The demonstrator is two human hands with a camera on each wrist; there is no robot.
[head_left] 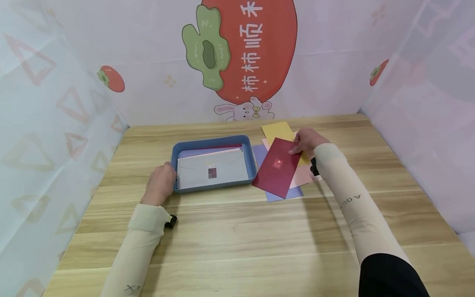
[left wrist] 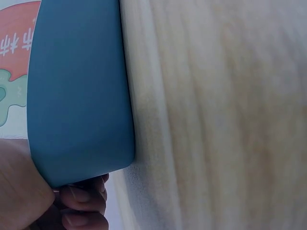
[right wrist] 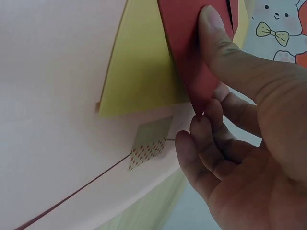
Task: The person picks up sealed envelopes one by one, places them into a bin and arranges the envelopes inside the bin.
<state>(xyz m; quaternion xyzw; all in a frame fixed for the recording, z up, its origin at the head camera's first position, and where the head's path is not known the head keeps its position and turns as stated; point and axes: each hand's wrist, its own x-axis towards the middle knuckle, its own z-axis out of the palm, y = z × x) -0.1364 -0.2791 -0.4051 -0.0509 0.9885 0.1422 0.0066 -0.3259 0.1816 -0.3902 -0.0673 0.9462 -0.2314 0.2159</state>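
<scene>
A blue tray (head_left: 210, 189) stands on the table, and my left hand (head_left: 159, 185) grips its left end. In the left wrist view the curled fingers (left wrist: 81, 199) show past the end of the tray (left wrist: 81, 91); the thumb tip is hidden. Inside the tray lies a white envelope (head_left: 193, 169) over purple and red ones. My right hand (head_left: 311, 140) pinches a dark red envelope (head_left: 271, 173) near its upper right edge, thumb on top. Beneath it are a yellow envelope (head_left: 278, 130), a pink envelope (head_left: 302, 176) and a purple envelope (head_left: 276, 196).
The wooden table (head_left: 237, 247) extends in front of the tray and to both sides. A printed cloth backdrop (head_left: 148, 62) rises behind its far edge, with more cloth at left and right. In the right wrist view a dotted sticker (right wrist: 151, 143) marks the pink envelope.
</scene>
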